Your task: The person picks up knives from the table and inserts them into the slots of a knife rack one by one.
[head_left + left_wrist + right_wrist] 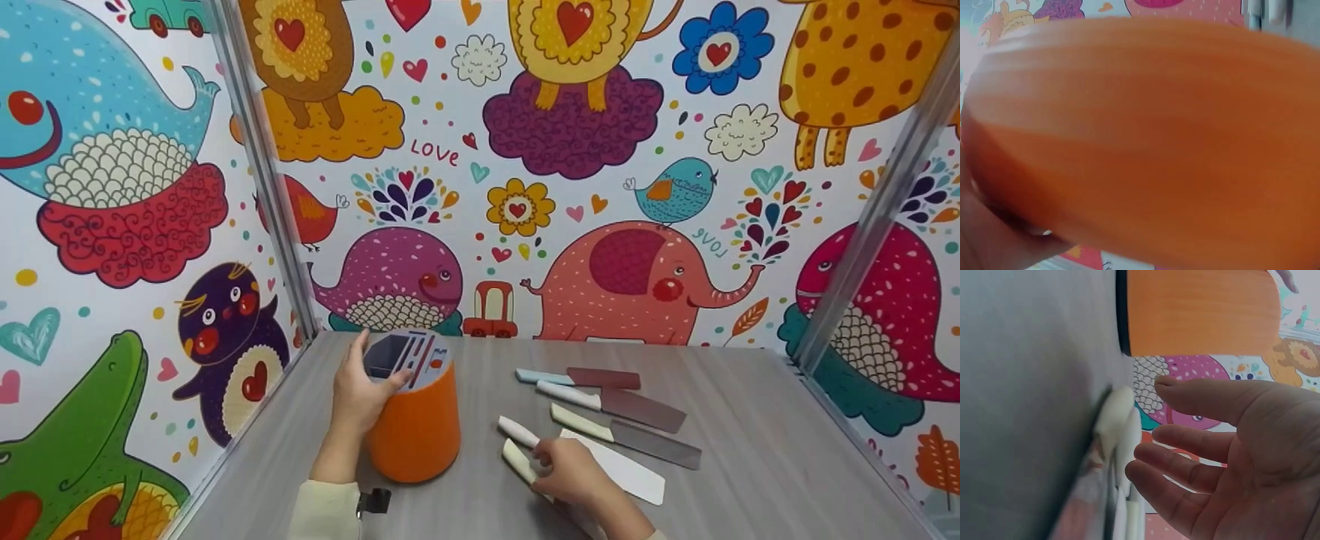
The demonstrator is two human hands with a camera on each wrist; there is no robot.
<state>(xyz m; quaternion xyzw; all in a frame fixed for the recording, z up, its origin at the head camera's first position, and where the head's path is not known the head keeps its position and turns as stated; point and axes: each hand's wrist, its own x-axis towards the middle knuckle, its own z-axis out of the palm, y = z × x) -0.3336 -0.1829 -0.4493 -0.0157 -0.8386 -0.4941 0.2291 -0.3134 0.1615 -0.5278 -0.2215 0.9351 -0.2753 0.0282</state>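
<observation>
An orange knife block (420, 435) with a grey slotted top stands upright on the table, left of centre. My left hand (360, 394) grips its upper rim, thumb across the top edge. In the left wrist view its orange side (1145, 129) fills most of the picture. My right hand (571, 471) hovers over the two nearest knives, fingers loosely bent and apart, holding nothing. One is a cream-handled knife (517, 459), partly hidden by that hand; the other has a white blade (630, 474). In the right wrist view, the cream handle (1116, 413) lies just beyond the fingertips.
Behind those two, three more knives lie side by side: a blue-handled knife (544, 376), a white-handled knife (570, 394) and another cream-handled knife (581, 421). Patterned panels (480, 172) enclose the grey table (757, 420) at the back and sides.
</observation>
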